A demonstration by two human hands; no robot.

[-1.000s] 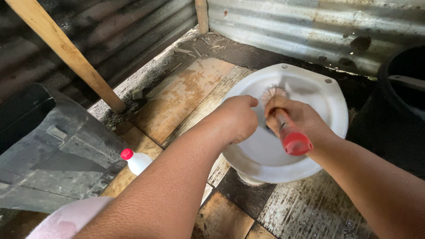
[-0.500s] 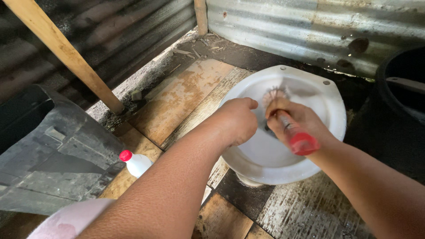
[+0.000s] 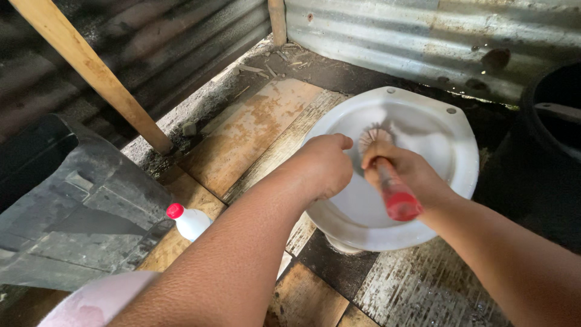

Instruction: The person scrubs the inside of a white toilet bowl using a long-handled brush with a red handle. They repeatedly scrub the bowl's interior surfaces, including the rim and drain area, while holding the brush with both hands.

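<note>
Toilet brush [image 3: 387, 175] sits inside the white toilet bowl [image 3: 460, 151], long axis running from the near right up and away to the left: red handle end toward the camera, bristle head pointing down into the bowl near its middle, somewhat motion-blurred. Right hand [image 3: 405, 169] is wrapped around the handle just below the bristles, fingers closed tight on it. Left hand [image 3: 324, 163] hovers just beside, over the bowl's left rim, curled into a loose fist; whether it holds anything cannot be told. Bowl is set low into a floor of worn wooden planks [image 3: 248, 130], patchy brown and grey. Left of the bowl, near the forearm, stands a small white plastic bottle [image 3: 187, 221] with a red cap, upright, any label hidden from this side. Further left lies a dark grey sheet [image 3: 78, 212]. A slanted wooden pole [image 3: 91, 69] leans against the corrugated metal wall [image 3: 423, 36]. A black tub [image 3: 544, 133] stands just right of the bowl.
</note>
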